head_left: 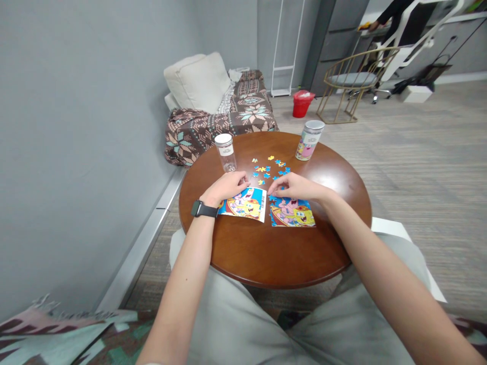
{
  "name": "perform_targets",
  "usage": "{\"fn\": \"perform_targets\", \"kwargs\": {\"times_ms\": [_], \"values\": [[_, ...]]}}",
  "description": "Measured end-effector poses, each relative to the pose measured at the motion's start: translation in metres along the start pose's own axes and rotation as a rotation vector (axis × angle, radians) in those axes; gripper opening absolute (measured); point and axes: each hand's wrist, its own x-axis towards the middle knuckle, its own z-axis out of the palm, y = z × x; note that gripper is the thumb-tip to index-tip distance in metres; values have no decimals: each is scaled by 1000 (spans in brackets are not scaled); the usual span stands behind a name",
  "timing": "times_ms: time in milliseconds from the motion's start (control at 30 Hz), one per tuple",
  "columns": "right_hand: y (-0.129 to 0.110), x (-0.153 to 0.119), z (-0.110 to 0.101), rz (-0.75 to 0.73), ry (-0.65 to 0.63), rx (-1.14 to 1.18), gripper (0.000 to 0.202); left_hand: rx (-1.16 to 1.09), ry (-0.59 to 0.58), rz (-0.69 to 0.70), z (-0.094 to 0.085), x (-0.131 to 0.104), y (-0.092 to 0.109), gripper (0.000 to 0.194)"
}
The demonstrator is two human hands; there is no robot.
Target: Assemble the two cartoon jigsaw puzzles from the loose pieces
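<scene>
My left hand (227,186) rests over the upper left part of a glossy cartoon picture card (249,205), its fingers loosely bent and a gap showing by the thumb. No held object shows in it. Beside the card lies a partly joined jigsaw puzzle (292,212) with a similar picture and a ragged left edge. My right hand (294,186) is over the puzzle's upper edge, fingertips pinched down at its upper left corner on a small blue puzzle piece (272,198). Several loose blue and yellow pieces (262,169) are scattered just beyond both hands.
On the round wooden table (266,253) stand a clear jar (227,154) with a white lid and a printed canister (309,141). Behind are a covered couch (243,119), a red bin (302,104) and a gold wire chair (352,81). Another person's hand (374,25) shows at the far right.
</scene>
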Motion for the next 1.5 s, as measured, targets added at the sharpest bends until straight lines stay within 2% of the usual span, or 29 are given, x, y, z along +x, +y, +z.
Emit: {"fn": "perform_targets", "kwargs": {"times_ms": [300, 767, 867, 1000, 1067, 1167, 1233, 1500], "values": [[-10, -3, 1, 28, -24, -106, 24, 6, -6, -6, 0, 1, 0, 18], [-8, -3, 2, 19, -39, -136, 26, 4, 1, 10, 1, 0, -2, 18], [-6, -2, 2, 1, -37, -138, 25, 7, 42, 70, 1, 1, 3, 18], [-1, 0, 2, -35, -49, -133, 25, -45, 135, 266, 0, 2, 20, 17], [1, 1, 2, -45, -60, -139, 26, -80, 77, 332, 1, 1, 29, 18], [5, 2, 1, -52, -81, -145, 26, -145, -121, 356, 4, 0, 39, 20], [7, 3, 1, -70, -92, -137, 26, -182, -206, 370, 7, 0, 41, 17], [10, 5, 1, -117, -85, -135, 23, -142, -247, 402, 12, 3, 36, 21]]}}
